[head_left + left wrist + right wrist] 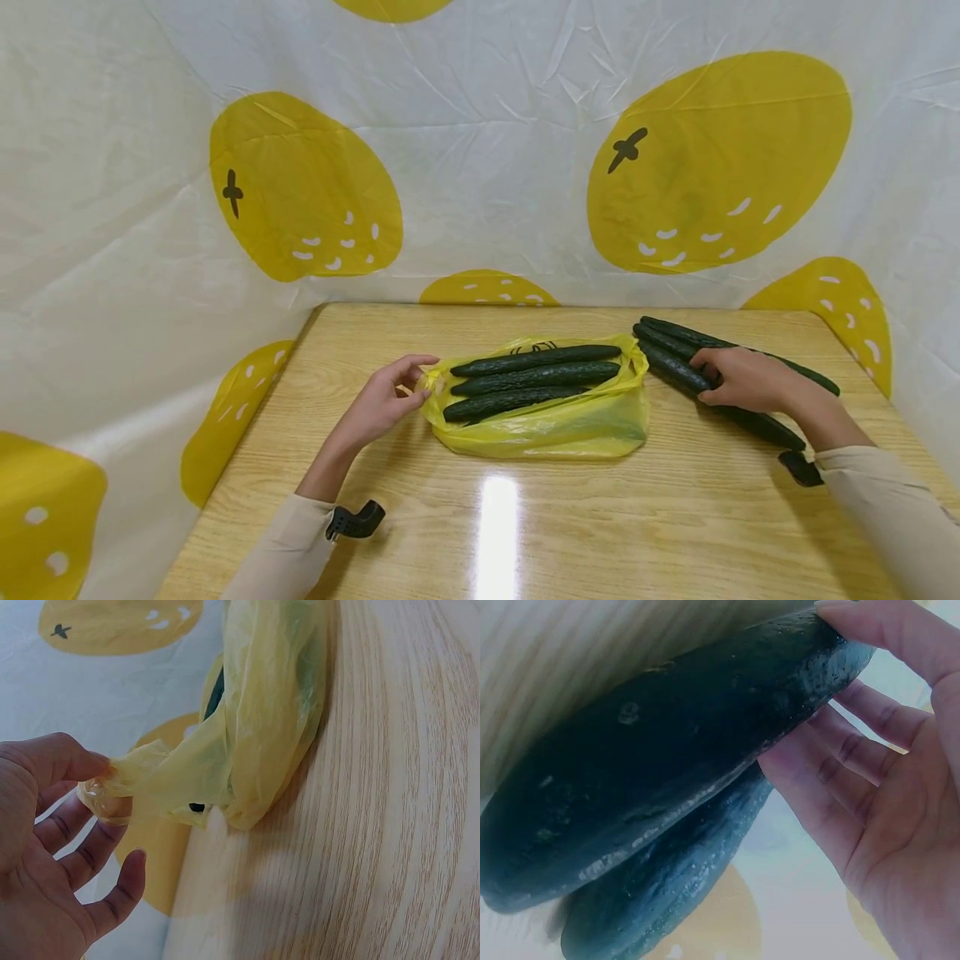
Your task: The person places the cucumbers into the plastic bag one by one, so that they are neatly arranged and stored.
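Observation:
A yellow plastic bag (536,437) lies on the wooden table with its opening upward, and three dark green cucumbers (536,382) show side by side in it. My left hand (382,404) pinches the bag's left end between thumb and fingers; the left wrist view shows the gathered film (142,776) pulled toward the hand. To the right of the bag, more cucumbers lie at a slant. My right hand (750,379) grips the nearest cucumber (761,427), its thumb on the near side and fingers on the far side. Beside it in the right wrist view is another cucumber (675,877).
The wooden table (600,517) reaches back to a white sheet (487,183) printed with yellow fruit, which also hangs at the left and right. Behind my right hand, a further cucumber (806,375) points toward the table's right edge. A bright reflection crosses the near tabletop.

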### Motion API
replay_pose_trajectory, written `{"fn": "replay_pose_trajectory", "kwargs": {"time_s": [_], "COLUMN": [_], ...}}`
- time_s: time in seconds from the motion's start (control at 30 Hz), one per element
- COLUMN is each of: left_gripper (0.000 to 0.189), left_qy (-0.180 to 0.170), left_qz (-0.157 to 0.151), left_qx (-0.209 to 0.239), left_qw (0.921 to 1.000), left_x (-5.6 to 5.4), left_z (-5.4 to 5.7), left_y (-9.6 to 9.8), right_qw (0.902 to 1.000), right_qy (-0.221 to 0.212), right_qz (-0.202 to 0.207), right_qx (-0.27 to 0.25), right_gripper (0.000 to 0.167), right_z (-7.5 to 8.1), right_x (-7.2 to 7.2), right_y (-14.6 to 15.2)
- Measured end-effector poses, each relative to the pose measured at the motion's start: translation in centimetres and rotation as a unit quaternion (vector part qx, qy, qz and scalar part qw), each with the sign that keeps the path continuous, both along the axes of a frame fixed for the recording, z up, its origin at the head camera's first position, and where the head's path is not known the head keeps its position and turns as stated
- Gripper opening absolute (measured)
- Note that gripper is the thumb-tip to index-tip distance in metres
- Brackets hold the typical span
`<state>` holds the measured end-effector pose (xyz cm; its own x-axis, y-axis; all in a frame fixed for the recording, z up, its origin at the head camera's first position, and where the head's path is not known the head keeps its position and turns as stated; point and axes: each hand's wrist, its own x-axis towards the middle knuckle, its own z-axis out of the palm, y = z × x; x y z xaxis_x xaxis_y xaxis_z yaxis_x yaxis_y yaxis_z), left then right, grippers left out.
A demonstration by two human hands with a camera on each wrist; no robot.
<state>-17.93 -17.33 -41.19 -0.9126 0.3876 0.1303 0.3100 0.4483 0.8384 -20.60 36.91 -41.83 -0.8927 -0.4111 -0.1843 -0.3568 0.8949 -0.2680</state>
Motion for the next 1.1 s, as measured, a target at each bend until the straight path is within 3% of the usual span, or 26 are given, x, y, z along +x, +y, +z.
{"fn": "replay_pose_trajectory", "kwargs": {"time_s": [0.3,0.73,1.1], "left_gripper": [0.045,0.044,0.044], "left_qy": [0.007,0.011,0.009], "left_qz": [-0.002,-0.001,-0.003], "left_qx": [0.0,-0.001,0.001], "left_qw": [1.0,0.9999,1.0], "left_x": [0.0,0.0,0.1], "left_z": [-0.1,-0.2,0.2], "left_y": [0.1,0.3,0.3], "right_qw": [1.0,0.9988,0.9961], "right_qy": [0.003,0.046,0.074], "right_qz": [0.002,0.012,0.025], "right_qx": [-0.004,-0.009,-0.041], "right_gripper": [0.057,0.051,0.046], "right_z": [0.7,2.0,3.8], "right_x": [-0.3,-1.0,-1.3], "right_y": [0.5,0.6,-1.0]}}
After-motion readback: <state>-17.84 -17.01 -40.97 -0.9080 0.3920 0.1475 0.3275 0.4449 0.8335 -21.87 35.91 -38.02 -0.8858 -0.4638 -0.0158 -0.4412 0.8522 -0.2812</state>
